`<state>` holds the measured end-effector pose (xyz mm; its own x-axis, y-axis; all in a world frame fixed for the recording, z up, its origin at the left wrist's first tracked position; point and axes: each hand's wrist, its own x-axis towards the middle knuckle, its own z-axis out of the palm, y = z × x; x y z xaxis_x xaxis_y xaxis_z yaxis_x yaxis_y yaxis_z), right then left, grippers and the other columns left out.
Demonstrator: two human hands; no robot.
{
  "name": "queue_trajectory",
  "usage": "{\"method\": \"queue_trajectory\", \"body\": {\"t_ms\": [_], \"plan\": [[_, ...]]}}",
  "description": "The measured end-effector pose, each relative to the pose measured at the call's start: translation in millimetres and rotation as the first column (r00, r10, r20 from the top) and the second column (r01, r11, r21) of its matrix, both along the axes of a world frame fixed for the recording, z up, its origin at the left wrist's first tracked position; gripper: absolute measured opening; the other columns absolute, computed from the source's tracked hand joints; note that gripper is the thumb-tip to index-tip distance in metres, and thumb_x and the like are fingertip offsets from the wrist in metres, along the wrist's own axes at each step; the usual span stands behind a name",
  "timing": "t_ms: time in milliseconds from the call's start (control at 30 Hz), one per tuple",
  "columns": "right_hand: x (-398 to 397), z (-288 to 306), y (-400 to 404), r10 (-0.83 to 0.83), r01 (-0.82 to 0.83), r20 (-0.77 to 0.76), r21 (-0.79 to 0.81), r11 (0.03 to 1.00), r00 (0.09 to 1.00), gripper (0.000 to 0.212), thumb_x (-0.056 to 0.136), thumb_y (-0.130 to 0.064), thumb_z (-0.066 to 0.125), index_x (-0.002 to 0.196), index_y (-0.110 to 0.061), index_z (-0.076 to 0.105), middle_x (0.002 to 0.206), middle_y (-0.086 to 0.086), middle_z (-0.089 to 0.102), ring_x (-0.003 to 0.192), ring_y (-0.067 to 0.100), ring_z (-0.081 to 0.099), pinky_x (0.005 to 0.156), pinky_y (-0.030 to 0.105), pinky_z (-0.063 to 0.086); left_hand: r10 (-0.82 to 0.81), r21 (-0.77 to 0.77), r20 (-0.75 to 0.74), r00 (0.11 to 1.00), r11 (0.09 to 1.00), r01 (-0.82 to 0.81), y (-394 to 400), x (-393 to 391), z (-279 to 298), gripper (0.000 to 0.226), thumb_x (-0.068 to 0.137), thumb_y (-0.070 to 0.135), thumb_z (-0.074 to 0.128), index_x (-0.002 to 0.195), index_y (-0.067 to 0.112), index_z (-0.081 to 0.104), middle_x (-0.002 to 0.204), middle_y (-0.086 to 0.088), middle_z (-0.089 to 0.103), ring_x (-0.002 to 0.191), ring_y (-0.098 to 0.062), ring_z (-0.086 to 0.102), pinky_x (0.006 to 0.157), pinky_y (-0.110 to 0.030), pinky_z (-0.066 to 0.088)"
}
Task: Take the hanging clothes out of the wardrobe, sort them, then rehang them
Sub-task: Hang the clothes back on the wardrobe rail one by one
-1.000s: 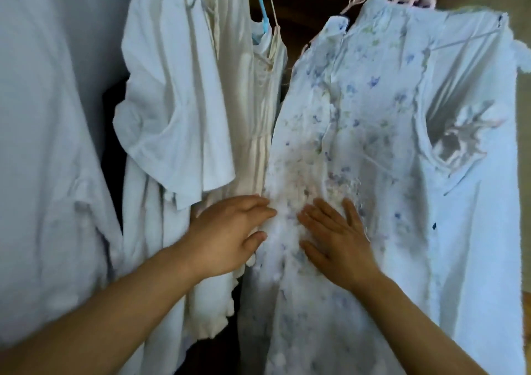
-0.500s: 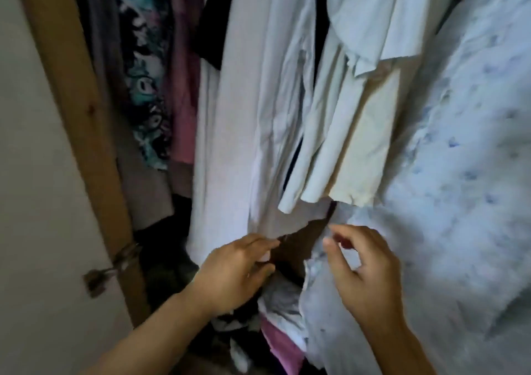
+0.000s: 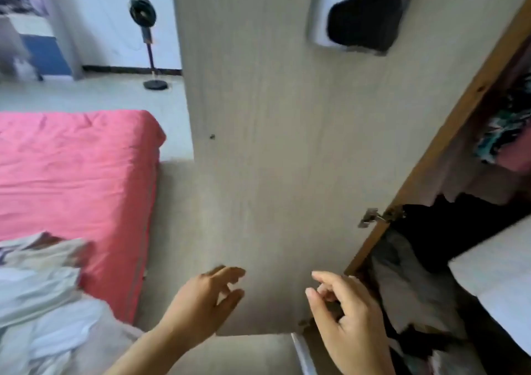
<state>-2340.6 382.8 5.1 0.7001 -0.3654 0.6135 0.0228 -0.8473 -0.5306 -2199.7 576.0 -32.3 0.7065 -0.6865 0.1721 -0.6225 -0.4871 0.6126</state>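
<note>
Between wardrobe and bed — both hands empty

Pale clothes (image 3: 43, 303) lie heaped at 8 o'clock on the pink bed (image 3: 71, 173); left hand (image 3: 201, 305) and right hand (image 3: 347, 314) hang loosely curled before the open wardrobe door (image 3: 273, 144) — sorting probably follows.

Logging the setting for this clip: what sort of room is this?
Most likely a home bedroom. A bed with a pink cover sits at left, an open wardrobe door fills the middle with hanging clothes behind it, and a standing fan is by the far wall.

Empty hands (image 3: 201, 305) before wardrobe door (image 3: 281, 144)
</note>
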Motion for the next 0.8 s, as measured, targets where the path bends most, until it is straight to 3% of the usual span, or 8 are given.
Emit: {"method": "queue_trajectory", "body": {"t_ms": [100,167,333,500,600,700,800], "plan": [[50,-18,39,0.199,-0.199,-0.002,-0.006,0.980,0.980,0.014,0.078,-0.032,0.060,0.088,-0.024,0.065,0.067,-0.013,0.055,0.064,0.010,0.052,0.068,0.015,0.041,0.214,0.006,-0.009,0.977,0.977,-0.214,66,12,-12,0.057,0.073,0.063,0.034,0.112,0.034,0.064,0.087,0.036,0.050,0.074,0.022,0.052,0.069,-0.015,0.046],[86,-25,69,0.319,-0.319,-0.033,0.003,0.948,0.947,0.014,0.075,-0.034,0.059,0.088,-0.029,0.059,0.066,-0.014,0.056,0.065,0.007,0.052,0.068,0.013,0.040,0.337,0.012,-0.031,0.941,0.942,-0.336,108,20,-17,0.048,0.075,0.060,0.039,0.107,0.036,0.065,0.084,0.033,0.053,0.074,0.021,0.052,0.067,-0.007,0.042],[169,-35,147,0.547,-0.550,-0.125,0.012,0.835,0.828,0.017,0.075,-0.038,0.057,0.090,-0.032,0.054,0.065,-0.013,0.057,0.066,0.003,0.051,0.063,0.015,0.042,0.560,0.026,-0.069,0.826,0.828,-0.560,197,44,-24,0.035,0.078,0.053,0.044,0.108,0.040,0.054,0.089,0.023,0.061,0.077,0.007,0.059,0.067,-0.005,0.040],[238,-45,226,0.684,-0.695,-0.204,0.024,0.719,0.701,0.017,0.075,-0.041,0.054,0.091,-0.035,0.051,0.065,-0.014,0.055,0.064,0.003,0.050,0.062,0.018,0.042,0.693,0.015,-0.090,0.715,0.719,-0.695,264,80,-23,0.051,0.076,0.059,0.038,0.112,0.034,0.065,0.097,0.024,0.058,0.084,0.005,0.060,0.076,-0.019,0.047],[278,-52,274,0.746,-0.758,-0.250,0.066,0.649,0.617,0.017,0.075,-0.041,0.054,0.091,-0.035,0.051,0.065,-0.015,0.054,0.063,0.005,0.052,0.059,0.019,0.042,0.748,0.006,-0.086,0.658,0.661,-0.750,305,99,-27,0.054,0.078,0.061,0.037,0.116,0.033,0.063,0.100,0.025,0.057,0.086,0.006,0.059,0.075,-0.017,0.047],[306,-53,311,0.786,-0.803,-0.305,0.097,0.588,0.538,0.016,0.074,-0.042,0.055,0.087,-0.033,0.057,0.066,-0.014,0.055,0.064,0.004,0.052,0.057,0.020,0.042,0.796,0.037,-0.106,0.596,0.602,-0.797,333,108,-29,0.035,0.086,0.047,0.054,0.116,0.030,0.064,0.100,0.025,0.057,0.085,0.006,0.059,0.075,-0.012,0.045],[339,-58,355,0.833,-0.860,-0.349,0.123,0.495,0.430,0.020,0.074,-0.041,0.055,0.084,-0.026,0.065,0.069,-0.015,0.057,0.069,0.002,0.050,0.060,0.018,0.041,0.859,0.026,-0.135,0.494,0.501,-0.865,367,117,-32,0.048,0.079,0.058,0.043,0.111,0.030,0.067,0.096,0.024,0.060,0.080,0.006,0.061,0.073,-0.017,0.050]]}}
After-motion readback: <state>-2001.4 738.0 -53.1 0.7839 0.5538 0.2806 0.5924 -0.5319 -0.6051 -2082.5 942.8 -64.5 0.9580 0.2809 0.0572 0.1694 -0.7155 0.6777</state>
